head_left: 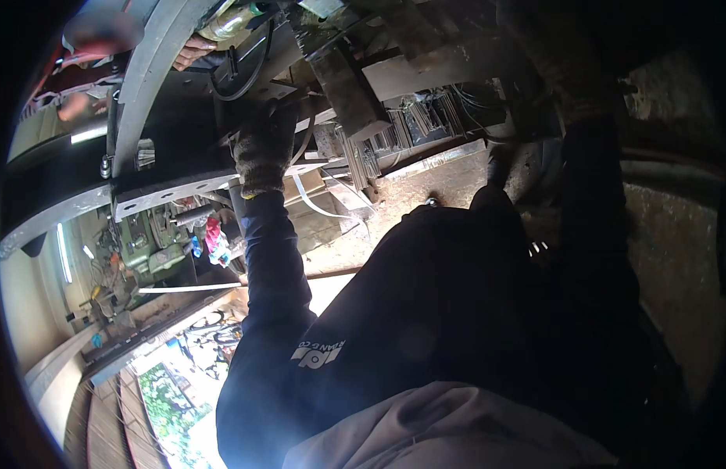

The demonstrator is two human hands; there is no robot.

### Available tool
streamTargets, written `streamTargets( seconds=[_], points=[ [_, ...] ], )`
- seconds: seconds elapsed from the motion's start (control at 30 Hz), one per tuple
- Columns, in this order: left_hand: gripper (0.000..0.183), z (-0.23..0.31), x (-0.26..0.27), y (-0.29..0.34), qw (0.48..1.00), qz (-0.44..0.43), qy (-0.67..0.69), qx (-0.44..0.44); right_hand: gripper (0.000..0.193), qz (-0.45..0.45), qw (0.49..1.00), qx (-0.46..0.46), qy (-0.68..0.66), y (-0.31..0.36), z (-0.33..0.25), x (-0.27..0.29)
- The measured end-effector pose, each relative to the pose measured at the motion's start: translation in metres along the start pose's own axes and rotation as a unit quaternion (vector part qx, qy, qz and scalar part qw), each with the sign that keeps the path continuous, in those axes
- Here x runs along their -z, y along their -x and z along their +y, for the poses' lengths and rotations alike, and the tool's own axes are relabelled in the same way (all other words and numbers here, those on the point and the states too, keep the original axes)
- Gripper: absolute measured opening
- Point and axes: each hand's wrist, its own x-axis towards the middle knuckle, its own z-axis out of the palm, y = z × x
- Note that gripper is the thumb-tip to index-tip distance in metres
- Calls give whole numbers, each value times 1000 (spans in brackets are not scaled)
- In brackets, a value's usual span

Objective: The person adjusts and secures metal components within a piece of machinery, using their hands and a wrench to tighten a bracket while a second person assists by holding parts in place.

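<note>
My left hand (263, 156), in a knit work glove, reaches up against dark metalwork beside a steel beam with a row of holes (171, 190). Its fingers are lost in shadow, so what they grip, if anything, does not show. Right of it a rectangular steel bar (346, 87) slants down. A flat steel plate (433, 69) extends from there to the right. At the upper right my right hand (578, 90), also gloved, is raised in deep shade near the dark end of this metalwork. Its fingers cannot be made out.
Another person's hand (195, 53) is at the upper left, next to a curved grey metal bar (143, 78). Stacked metal strips (361, 156) stand beyond the steel bar. A green machine (152, 254) and a red-and-blue cloth (215, 241) are at the left.
</note>
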Motion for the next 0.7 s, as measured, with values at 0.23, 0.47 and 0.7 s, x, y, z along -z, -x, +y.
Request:
streamTargets(
  seconds=[0.23,0.47,0.7],
  points=[
    [29,17,1,-6,990,81,111,-30,38,25,998,-20,56,1,-25,4],
    [25,17,8,3,981,105,143,-75,38,24,996,-40,80,4,-49,-8],
    [27,22,13,3,979,92,173,-62,37,11,995,-39,95,-2,-56,-11]
  ],
)
